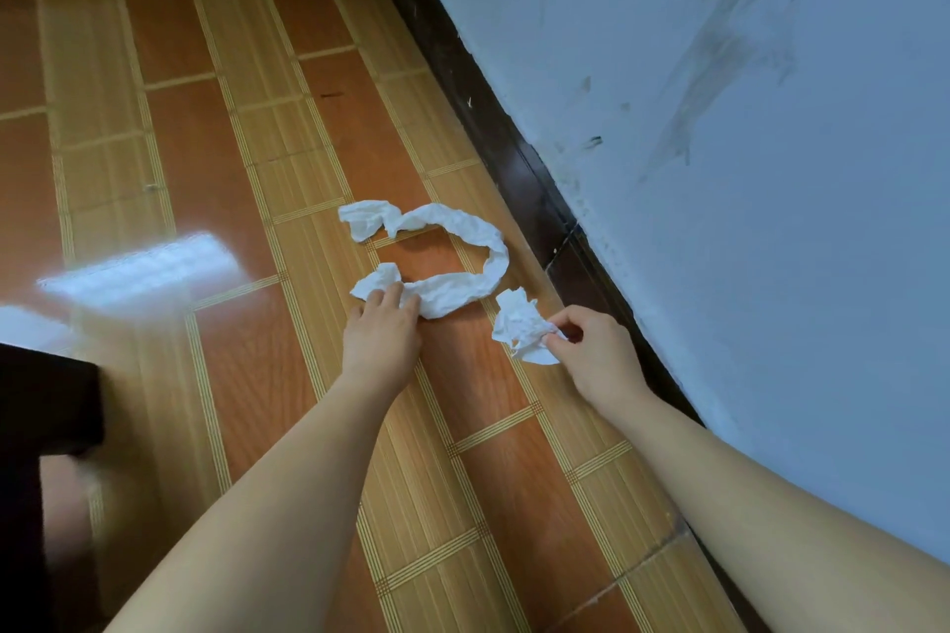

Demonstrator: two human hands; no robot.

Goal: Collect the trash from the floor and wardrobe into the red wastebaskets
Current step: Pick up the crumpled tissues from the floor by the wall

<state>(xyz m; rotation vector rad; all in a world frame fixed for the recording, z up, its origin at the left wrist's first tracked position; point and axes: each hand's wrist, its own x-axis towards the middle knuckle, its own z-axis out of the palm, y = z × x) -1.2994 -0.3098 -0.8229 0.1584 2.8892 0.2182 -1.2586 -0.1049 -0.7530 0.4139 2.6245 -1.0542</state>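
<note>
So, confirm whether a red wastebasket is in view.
No: only the long crumpled white tissue strip, a small white tissue wad and patterned floor show.

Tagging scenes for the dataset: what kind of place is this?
Likely a lived-in room of a home, by a wall: wood-pattern tile floor, dark baseboard under a scuffed white wall, dark furniture at the left edge.
</note>
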